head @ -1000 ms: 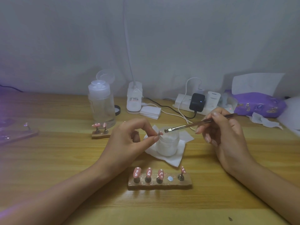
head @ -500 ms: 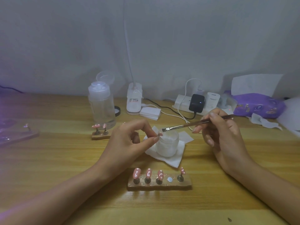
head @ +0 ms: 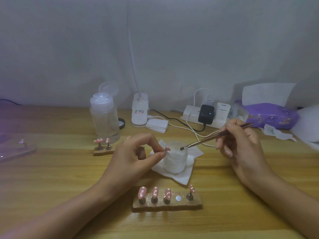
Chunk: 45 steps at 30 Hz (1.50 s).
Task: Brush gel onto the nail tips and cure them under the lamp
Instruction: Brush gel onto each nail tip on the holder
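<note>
My left hand [head: 133, 157] pinches a small pink nail tip [head: 167, 149] between thumb and forefinger, just left of the open gel jar [head: 175, 159]. My right hand [head: 241, 144] grips a thin metal brush [head: 207, 139], whose tip hangs over the jar's mouth, a short way right of the nail tip. In front of me a wooden holder [head: 167, 205] carries several pink dotted nail tips on stands, with one bare white magnet spot. A second, small holder [head: 103, 150] with two pink tips stands to the left. A purple glow shows at the far left edge; the lamp itself is not clear.
A white tissue [head: 186, 175] lies under the jar. Behind stand a clear pump bottle [head: 105, 121], a white lamp base [head: 140, 112], cotton pads [head: 157, 125], a power strip [head: 206, 114] with chargers and a purple wipes pack [head: 271, 115]. A clear tray [head: 15, 150] lies at the left.
The brush tip has drawn back to the right from the nail tip and dropped towards the jar's mouth. My left hand has stayed in place with the nail tip.
</note>
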Each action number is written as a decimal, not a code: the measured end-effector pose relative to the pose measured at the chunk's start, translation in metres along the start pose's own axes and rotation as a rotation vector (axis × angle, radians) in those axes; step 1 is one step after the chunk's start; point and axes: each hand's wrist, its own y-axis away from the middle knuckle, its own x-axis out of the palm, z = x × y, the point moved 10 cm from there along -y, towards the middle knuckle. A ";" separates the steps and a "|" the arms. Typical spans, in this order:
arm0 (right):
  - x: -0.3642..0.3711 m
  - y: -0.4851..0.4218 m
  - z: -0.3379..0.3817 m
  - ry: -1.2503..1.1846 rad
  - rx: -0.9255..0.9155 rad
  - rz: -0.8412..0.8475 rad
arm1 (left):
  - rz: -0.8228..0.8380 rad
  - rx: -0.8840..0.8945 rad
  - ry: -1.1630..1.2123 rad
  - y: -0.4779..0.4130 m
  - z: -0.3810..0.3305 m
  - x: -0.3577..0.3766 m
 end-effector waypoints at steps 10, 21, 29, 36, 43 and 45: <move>0.012 -0.001 0.039 0.079 -0.233 0.157 | 0.003 -0.012 0.007 0.001 0.000 0.000; -0.007 -0.008 0.043 0.064 -0.277 0.070 | -0.002 -0.007 0.024 0.001 0.004 0.000; -0.014 -0.009 0.026 -0.063 -0.163 -0.018 | -0.235 0.144 0.327 -0.003 -0.036 -0.042; -0.012 -0.004 0.013 -0.056 -0.089 -0.045 | -0.049 0.304 0.222 -0.003 -0.104 -0.028; -0.015 -0.005 0.001 -0.078 -0.034 -0.075 | 0.182 0.281 -0.358 0.037 -0.087 0.034; -0.015 -0.006 -0.002 -0.072 -0.027 -0.070 | 0.200 0.299 -0.477 0.044 -0.086 0.044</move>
